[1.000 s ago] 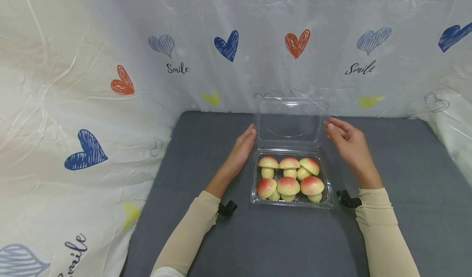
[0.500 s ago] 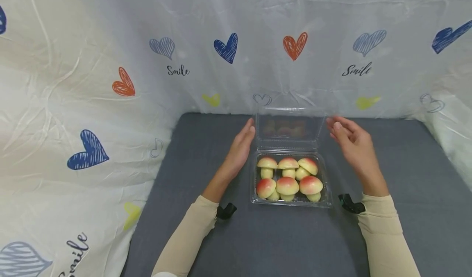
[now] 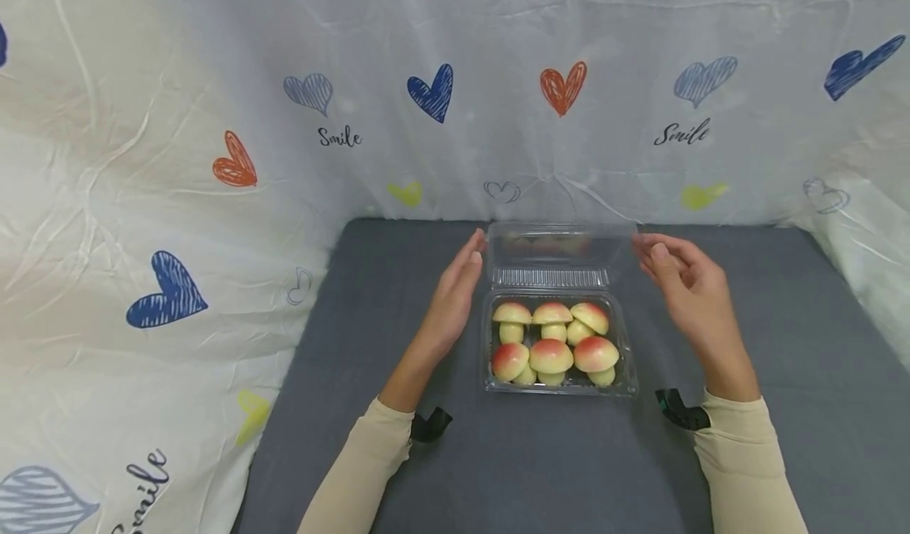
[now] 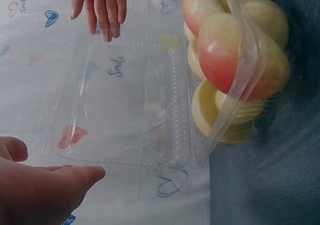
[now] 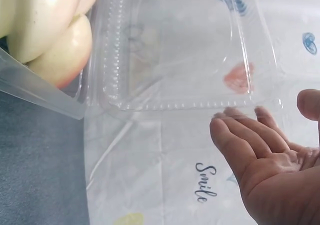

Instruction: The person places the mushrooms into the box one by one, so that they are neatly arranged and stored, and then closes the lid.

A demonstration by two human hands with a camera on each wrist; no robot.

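A clear plastic clamshell box (image 3: 629, 364) sits on the grey cloth. Its base holds several mushroom-shaped pieces (image 3: 550, 355), pale yellow with red-tinged caps, in two rows. The hinged lid (image 3: 562, 257) stands raised behind the base, tilted toward me. My left hand (image 3: 451, 301) is at the lid's left side with fingers extended. Opposite it, the fingertips of my right hand (image 3: 697, 293) are at the lid's right edge, loosely bent. In the right wrist view, the right fingertips (image 5: 220, 122) meet the lid's rim. The left wrist view has the left fingertips (image 4: 95, 174) beside the lid's edge.
Grey cloth (image 3: 569, 463) covers the table. White sheeting (image 3: 498, 28) printed with hearts and "Smile" hangs behind and along the left. Black wrist mounts (image 3: 430, 425) stick out inward from both sleeves.
The lid has tipped forward, its upper edge coming down toward the base. Both hands have stayed at its sides, and both forearms have shifted slightly toward me.
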